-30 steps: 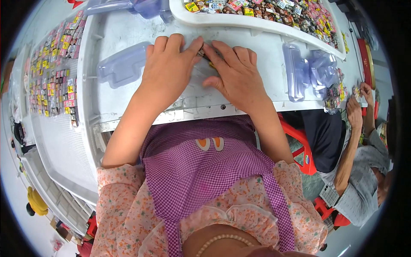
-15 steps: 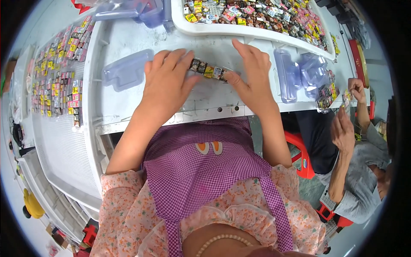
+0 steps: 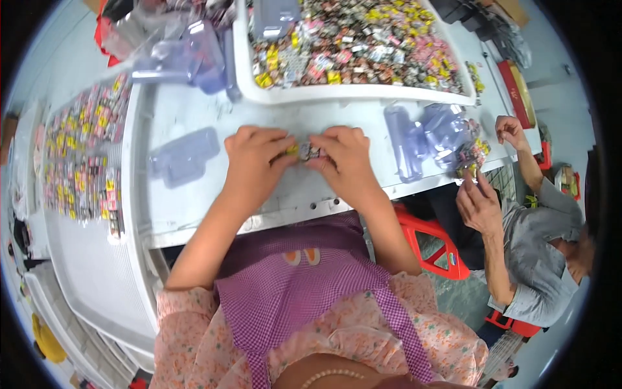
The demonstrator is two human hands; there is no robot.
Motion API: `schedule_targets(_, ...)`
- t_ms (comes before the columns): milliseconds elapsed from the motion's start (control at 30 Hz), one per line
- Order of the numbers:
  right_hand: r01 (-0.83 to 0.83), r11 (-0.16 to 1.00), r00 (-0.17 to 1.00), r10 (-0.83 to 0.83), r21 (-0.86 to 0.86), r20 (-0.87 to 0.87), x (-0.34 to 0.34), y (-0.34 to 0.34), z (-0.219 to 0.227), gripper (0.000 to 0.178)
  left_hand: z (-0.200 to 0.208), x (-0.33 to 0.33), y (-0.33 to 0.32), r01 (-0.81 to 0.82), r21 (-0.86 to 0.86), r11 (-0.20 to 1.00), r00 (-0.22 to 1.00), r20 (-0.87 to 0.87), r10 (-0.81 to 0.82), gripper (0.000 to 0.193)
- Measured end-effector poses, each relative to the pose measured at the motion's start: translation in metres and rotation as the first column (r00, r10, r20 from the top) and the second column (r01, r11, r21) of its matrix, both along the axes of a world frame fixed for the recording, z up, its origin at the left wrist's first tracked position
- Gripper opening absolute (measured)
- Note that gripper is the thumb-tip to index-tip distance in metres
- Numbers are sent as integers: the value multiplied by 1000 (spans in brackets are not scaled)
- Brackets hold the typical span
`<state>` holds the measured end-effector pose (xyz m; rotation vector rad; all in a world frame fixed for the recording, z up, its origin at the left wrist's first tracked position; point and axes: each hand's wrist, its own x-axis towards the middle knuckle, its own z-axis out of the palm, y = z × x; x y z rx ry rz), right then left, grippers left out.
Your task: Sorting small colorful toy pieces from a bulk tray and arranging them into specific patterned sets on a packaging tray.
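Over the white table (image 3: 272,194), my two hands meet at a short row of small printed block-like pieces (image 3: 306,152), black, white and yellow. My left hand (image 3: 253,162) is closed on its left end, thumb and fingers pinching near a yellow piece. At the other end the thumb and fingers of my right hand (image 3: 350,162) pinch the row too. My fingers cover much of it, so its full length is hidden. A flat clear plastic tray (image 3: 184,157) lies to the left of my left hand.
Beyond my hands stands a white bin (image 3: 291,94) heaped with similar loose pieces. Clear plastic holders (image 3: 405,142) lie at right. A mesh tray (image 3: 84,259) at left carries rows of pieces. A co-worker's hands (image 3: 479,204) handle pieces at right, near a red stool (image 3: 431,243).
My hands have drawn closer together around the row, and my right hand has closed in on it. The view has shifted, showing more of the bin. The co-worker's hands have moved apart.
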<state>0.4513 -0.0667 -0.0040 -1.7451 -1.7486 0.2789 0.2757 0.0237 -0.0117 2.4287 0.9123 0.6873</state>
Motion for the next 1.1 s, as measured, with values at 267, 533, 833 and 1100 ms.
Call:
schedule_targets(267,73,995,997,-74,62,7,5,-2,12,35,15,-4,-9,-56,76,996,998,19,55,39)
schedule_targets(533,299,864,869,-422,405,259,92,56,60,37,73,48,42,108,249,962,968,196,-159,37)
schedule_targets(833,342,930,793,-361,133,490,108,112,41,35,63,105,98,155,-91,984,972,-163,-168,50)
schedule_targets(1100,242,960,901,-276,140,334,129,112,34,19,50,100,112,214,-177,961,970,-74,-230,31)
